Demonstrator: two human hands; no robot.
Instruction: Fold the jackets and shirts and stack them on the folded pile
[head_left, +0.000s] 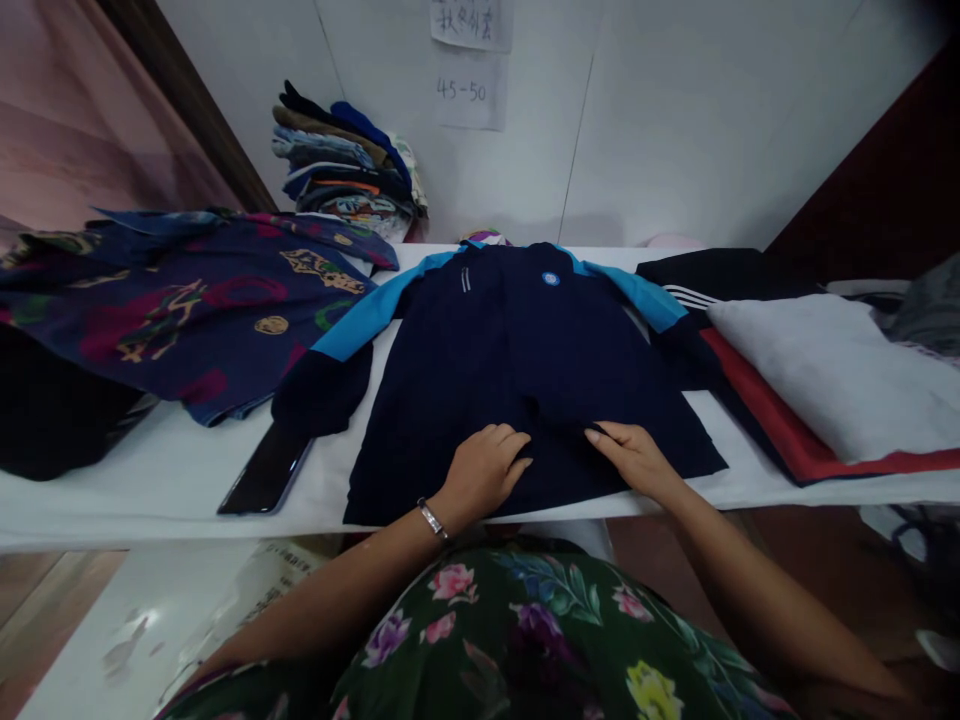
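A navy jacket (480, 370) with bright blue panels on its shoulders and sleeves lies spread out flat, its collar end away from me and its sleeves out to the sides. A round badge (551, 279) is on its chest. Near the lower middle of the jacket, my left hand (486, 474) is closed with its fingers curled on the dark cloth. A little to the right, my right hand (634, 458) pinches the same cloth between thumb and fingers. The fabric puckers between the two hands.
The jacket lies on a white-covered table (172, 490). A phone (264, 470) sits by its left cuff. To the left is a patterned shirt (225, 305); behind it, a stack of folded clothes (345, 165). Grey-white (832, 370) and red garments (806, 450) lie at right.
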